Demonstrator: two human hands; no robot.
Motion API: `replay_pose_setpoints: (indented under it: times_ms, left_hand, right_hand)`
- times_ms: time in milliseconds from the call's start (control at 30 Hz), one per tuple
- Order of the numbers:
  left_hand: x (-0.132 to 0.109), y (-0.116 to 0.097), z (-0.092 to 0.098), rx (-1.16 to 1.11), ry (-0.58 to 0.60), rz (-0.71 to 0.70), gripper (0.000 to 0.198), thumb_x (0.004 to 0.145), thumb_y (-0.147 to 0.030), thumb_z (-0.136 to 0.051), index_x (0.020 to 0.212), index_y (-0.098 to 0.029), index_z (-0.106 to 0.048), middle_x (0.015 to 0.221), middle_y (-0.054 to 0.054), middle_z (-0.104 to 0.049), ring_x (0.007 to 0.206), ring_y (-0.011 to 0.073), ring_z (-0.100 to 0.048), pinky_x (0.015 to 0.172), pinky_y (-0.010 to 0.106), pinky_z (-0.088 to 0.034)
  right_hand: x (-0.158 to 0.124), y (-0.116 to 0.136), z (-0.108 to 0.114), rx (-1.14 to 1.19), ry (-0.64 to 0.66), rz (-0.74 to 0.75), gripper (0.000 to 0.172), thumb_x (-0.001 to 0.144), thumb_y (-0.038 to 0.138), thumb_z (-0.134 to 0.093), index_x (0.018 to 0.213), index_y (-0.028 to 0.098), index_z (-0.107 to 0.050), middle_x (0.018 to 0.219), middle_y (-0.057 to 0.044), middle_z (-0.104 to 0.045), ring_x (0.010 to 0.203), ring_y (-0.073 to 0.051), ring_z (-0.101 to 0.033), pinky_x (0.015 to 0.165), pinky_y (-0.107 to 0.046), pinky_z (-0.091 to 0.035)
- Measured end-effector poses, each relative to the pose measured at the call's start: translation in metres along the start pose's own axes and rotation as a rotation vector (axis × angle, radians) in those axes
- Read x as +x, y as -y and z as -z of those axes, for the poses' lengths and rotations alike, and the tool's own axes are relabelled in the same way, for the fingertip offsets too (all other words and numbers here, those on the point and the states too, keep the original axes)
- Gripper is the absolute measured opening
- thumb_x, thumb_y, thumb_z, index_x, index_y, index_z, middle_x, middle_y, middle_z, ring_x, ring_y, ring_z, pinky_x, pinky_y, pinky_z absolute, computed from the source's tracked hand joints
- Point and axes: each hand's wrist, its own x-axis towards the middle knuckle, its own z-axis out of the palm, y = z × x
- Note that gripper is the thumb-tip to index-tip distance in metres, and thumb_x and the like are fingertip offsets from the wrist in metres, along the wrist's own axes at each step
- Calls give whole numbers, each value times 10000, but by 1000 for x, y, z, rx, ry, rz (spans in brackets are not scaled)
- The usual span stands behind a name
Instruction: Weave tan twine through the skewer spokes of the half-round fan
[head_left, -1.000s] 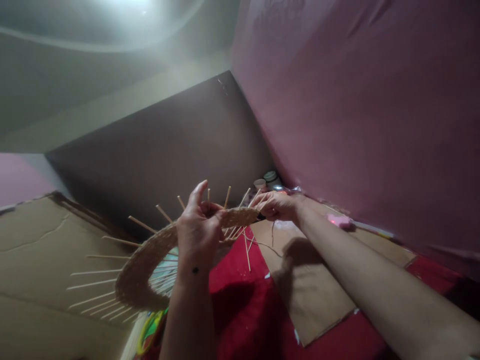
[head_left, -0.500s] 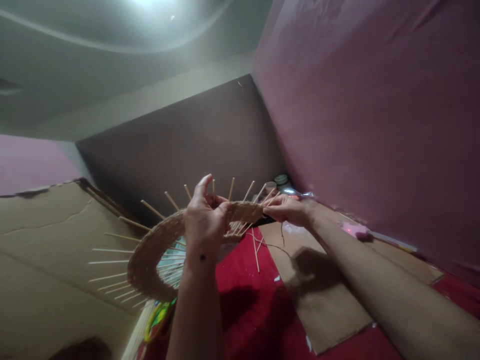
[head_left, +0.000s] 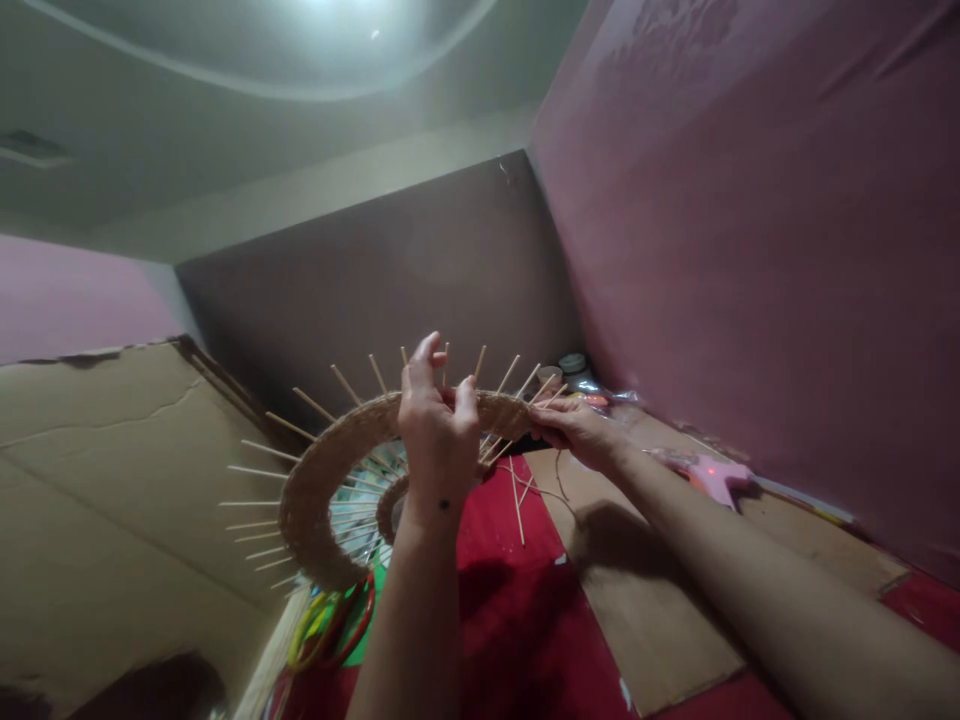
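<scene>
A round woven piece [head_left: 322,475], made of tan cord wound over thin wooden sticks that stick out all round its rim, is held up in front of me. My left hand [head_left: 439,440] grips its upper rim, fingers wrapped over the weave. At the right end of the woven band, my right hand [head_left: 574,430] pinches closed on the cord, where a loose strand trails down. A smaller woven ring [head_left: 390,505] shows at the centre behind my left wrist.
Red cloth [head_left: 517,610] covers the surface below, with a cardboard sheet [head_left: 637,600] on it. A pink glue gun [head_left: 709,475] lies by the pink wall. Small jars [head_left: 574,365] stand in the corner. Coloured rings [head_left: 330,625] lie lower left, and a large cardboard panel [head_left: 112,480] stands at the left.
The view has tilted and swung so the woven piece sits further right and higher. My left hand has shifted along the rim; the inner ring now shows.
</scene>
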Motion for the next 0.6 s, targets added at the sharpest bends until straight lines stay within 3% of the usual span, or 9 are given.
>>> replay_pose_setpoints:
  times_ms: [200, 367, 433, 600]
  left_hand:
    - [2, -4, 6, -57, -100, -28, 502, 743, -182, -554, 1231, -233, -452, 1263, 90, -455, 760, 110, -590, 646, 226, -506]
    - [0, 2, 0, -152, -2, 38, 505, 732, -175, -562, 1224, -226, -460, 1152, 82, -528, 720, 106, -580, 628, 229, -506]
    - [-6, 2, -9, -138, 28, -10, 483, 737, -155, -545, 1212, -203, -472, 1076, 83, -548, 703, 109, -567, 628, 239, -502]
    - [-24, -8, -28, -100, 42, -237, 469, 765, -110, -481, 1222, -206, -445, 1270, 124, -408, 927, 178, -549, 747, 310, -504]
  right_hand:
    - [2, -2, -6, 70, -82, 5, 293, 650, 412, -693, 608, 135, -606, 508, -6, -567, 379, -43, -324, 369, -211, -147]
    - [2, 5, 2, 142, -141, 23, 277, 632, 405, -710, 640, 141, -625, 536, -12, -583, 396, -55, -385, 353, -199, -222]
    - [3, 4, 9, 172, -173, 38, 247, 622, 378, -721, 707, 159, -645, 611, -16, -613, 474, -85, -478, 388, -203, -321]
    - [4, -8, 24, 217, -204, 18, 169, 635, 260, -697, 782, 188, -655, 724, -24, -636, 593, -133, -563, 466, -237, -438]
